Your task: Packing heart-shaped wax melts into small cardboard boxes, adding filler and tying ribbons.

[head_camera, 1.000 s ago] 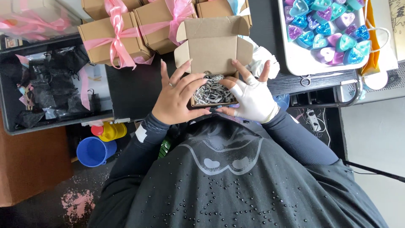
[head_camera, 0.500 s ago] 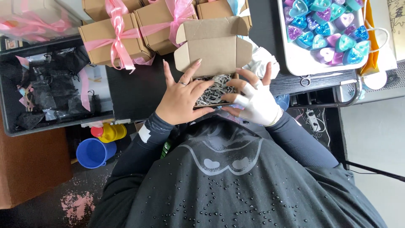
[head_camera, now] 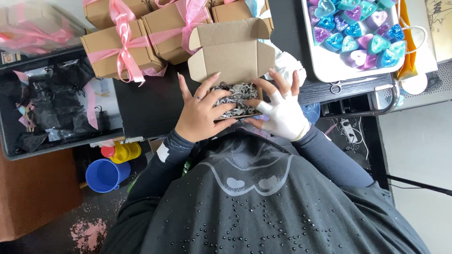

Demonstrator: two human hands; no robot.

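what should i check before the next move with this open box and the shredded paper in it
1. Box lid open and folded back: ok.
2. Shredded paper lying inside the box: ok.
3. Left hand and right hand both on the paper: ok.
4. Paper level with the box walls: cannot tell, hands cover it.
5. Tray of heart shapes on the table, apart from the hands: ok.
6. Ribboned boxes apart from the lid: ok.

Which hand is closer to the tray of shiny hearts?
Right. The right hand, in a white wrap, rests on the open box just below the tray; the left hand is on the box's far side.
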